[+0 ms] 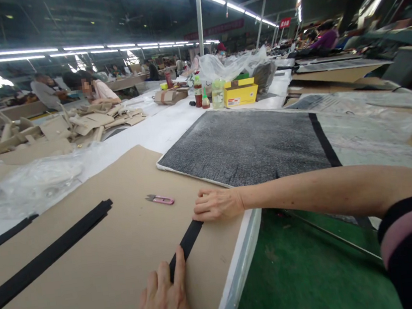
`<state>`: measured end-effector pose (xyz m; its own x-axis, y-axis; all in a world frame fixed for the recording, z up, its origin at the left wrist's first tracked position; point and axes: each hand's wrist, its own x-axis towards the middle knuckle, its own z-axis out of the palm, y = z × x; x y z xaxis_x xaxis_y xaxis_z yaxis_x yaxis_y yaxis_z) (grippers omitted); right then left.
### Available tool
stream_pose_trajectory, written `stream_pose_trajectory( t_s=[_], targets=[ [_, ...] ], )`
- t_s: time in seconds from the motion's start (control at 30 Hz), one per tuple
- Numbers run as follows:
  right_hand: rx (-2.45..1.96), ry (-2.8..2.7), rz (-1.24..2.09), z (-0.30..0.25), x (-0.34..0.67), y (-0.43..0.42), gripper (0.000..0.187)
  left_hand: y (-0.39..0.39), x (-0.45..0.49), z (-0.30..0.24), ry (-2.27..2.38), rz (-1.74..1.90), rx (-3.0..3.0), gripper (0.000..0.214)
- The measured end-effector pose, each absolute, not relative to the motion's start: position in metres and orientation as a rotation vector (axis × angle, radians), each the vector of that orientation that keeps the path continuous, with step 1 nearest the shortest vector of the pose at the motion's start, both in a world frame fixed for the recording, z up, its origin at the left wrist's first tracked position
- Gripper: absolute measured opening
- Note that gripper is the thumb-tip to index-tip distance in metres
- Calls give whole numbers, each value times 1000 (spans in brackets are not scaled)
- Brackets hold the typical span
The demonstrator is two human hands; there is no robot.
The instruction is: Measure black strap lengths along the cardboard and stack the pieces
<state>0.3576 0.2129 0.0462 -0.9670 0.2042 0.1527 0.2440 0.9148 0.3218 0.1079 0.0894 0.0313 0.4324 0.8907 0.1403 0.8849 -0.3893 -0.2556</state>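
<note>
Where the black strip (pixel 186 242) lies: slantwise on the cardboard sheet (pixel 103 267), near the desk (pixel 157 128) edge.
Left hand (pixel 162 307): fingers flat, forefinger laid along it, seemingly to keep it straight.
Right hand (pixel 217 204): fingers together, pressing its far end down.
Snips (pixel 160 199): just beyond (within easy reach).
Longer strips (pixel 46 257): well apart, leftward.

We use one head-worn view. It faces forward and down over the table (pixel 161 127), close above the left hand (pixel 164 305) and right hand (pixel 217 204).
</note>
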Motion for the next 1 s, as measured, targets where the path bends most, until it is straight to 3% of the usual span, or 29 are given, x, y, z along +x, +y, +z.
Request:
stream_pose_trajectory(
  t_s=[0.2,0.33,0.57,0.83,1.0],
  targets=[
    [-632,-2846,-483,58,345,194,22,87,109,29,-1532,-1,-2363,58],
    [-688,-2837,-293,53,320,167,34,84,109,25,-1562,-49,-2344,59],
    [-1028,-2823,-321,55,328,162,24,78,112,29,-1680,-221,-2393,48],
    [-782,-2679,-64,28,255,126,57,49,89,37,-2014,-237,-2263,50],
    [-683,-2778,-140,-3,251,127,72,0,28,14,-2130,-180,-2219,64]
  ],
)
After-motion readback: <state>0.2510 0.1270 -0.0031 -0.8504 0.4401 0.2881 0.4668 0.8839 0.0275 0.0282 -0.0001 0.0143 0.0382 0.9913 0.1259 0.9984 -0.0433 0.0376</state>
